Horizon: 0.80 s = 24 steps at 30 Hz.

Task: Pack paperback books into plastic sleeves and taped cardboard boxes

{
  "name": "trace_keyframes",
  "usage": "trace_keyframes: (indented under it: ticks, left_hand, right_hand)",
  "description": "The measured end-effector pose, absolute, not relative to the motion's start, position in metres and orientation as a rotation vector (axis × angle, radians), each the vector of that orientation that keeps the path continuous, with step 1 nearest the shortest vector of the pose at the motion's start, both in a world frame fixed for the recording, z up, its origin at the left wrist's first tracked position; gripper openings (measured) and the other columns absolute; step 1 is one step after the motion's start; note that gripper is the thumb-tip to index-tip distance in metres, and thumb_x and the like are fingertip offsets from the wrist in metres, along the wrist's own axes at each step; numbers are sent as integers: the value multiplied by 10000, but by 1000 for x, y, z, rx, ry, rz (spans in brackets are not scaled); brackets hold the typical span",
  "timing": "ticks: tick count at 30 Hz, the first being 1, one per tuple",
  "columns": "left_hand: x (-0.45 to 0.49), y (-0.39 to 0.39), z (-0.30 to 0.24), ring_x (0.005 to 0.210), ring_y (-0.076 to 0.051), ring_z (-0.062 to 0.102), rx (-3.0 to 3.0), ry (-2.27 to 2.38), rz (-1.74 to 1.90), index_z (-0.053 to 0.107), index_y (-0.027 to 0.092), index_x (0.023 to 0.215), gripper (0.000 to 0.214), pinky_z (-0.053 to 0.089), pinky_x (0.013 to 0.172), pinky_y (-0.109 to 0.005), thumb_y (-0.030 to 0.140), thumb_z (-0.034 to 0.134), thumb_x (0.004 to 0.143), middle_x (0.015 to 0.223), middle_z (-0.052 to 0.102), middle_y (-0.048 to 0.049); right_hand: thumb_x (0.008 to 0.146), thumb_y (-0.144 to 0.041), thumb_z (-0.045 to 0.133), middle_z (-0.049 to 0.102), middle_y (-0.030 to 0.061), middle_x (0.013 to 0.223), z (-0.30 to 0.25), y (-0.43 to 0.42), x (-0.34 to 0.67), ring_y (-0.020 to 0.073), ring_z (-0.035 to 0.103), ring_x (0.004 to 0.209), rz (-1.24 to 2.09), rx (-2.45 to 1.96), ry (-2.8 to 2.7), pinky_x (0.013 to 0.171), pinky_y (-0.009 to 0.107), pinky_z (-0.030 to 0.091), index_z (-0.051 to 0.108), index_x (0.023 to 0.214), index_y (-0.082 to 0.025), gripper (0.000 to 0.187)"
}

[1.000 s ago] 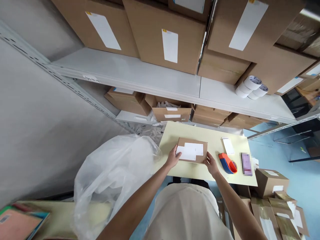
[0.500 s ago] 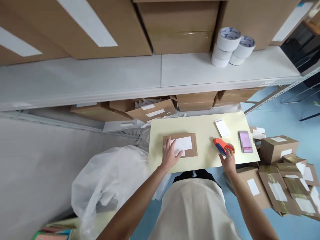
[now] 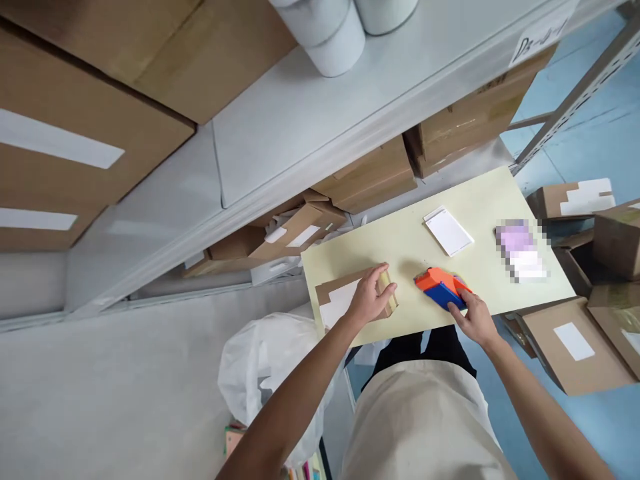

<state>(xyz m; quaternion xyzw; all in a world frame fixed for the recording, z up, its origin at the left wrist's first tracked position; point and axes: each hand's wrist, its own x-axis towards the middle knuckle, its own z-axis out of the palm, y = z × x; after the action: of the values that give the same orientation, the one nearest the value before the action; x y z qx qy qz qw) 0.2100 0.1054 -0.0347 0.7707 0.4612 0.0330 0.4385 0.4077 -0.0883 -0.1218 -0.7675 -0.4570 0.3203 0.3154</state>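
Note:
A small cardboard box (image 3: 330, 293) with a white label lies at the left part of the pale yellow table (image 3: 400, 243). My left hand (image 3: 371, 299) grips its right end, where a strip of yellowish tape (image 3: 389, 283) crosses the edge. My right hand (image 3: 475, 318) is closed on the orange and blue tape dispenser (image 3: 443, 288), to the right of the box and tilted. The lower side of the dispenser is hidden.
A white notepad (image 3: 448, 231) and a pixelated purple item (image 3: 520, 247) lie on the table. The grey shelf (image 3: 300, 127) with white tape rolls (image 3: 333, 40) hangs over its far side. Labelled boxes (image 3: 575, 347) stand to the right, a white plastic bag (image 3: 270, 360) to the left.
My right hand has taken hold of the tape dispenser and tilted it. My left hand has shifted to the box's right end, where tape now shows. The head view has turned.

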Motion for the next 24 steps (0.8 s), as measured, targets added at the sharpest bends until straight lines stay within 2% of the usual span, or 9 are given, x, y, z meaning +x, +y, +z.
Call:
trace_keyframes:
  ticks: [5,10,16,20,24]
  left_hand:
    - [239,112,-24,1093,-259,655,1462,1009,-175,608,136,1234,524,500,972,-409,410,693,795,1197,679,-162]
    - [252,114,-33,901,-216,704,1191,948,-354,718,133,962,455,539,867,-378,402,846,620,957,752,-110]
    - [247,114,-56,661,-134,662,867,949,-476,709,136,753,486,531,733,-310,385,936,403,707,725,-18]
    - [238,114,-65,625,-122,640,842,953,-475,718,132,719,479,508,683,-278,435,930,414,676,717,-23]
    - [229,119,-53,722,-162,682,825,906,-482,753,135,798,446,524,750,-302,470,887,535,808,758,-83]
  right_hand:
    - [814,-417,509,655,32,717,-112,-96,398,175,563,610,1230,-1678,-966,580,289,446,618,869,-198,252]
    - [791,-429,554,644,28,725,-122,-101,383,162,553,617,1357,-1514,-758,580,274,436,617,856,-190,256]
    - [762,-442,587,601,11,686,-130,-103,370,146,502,593,1433,-1376,-672,572,265,409,597,827,-202,249]
    - [749,-508,608,577,2,671,-132,-107,359,145,485,601,1443,-1373,-614,583,267,408,599,838,-202,319]
    - [753,-604,587,566,3,667,-129,-118,338,143,486,592,1377,-1367,-542,560,260,406,597,835,-194,418]
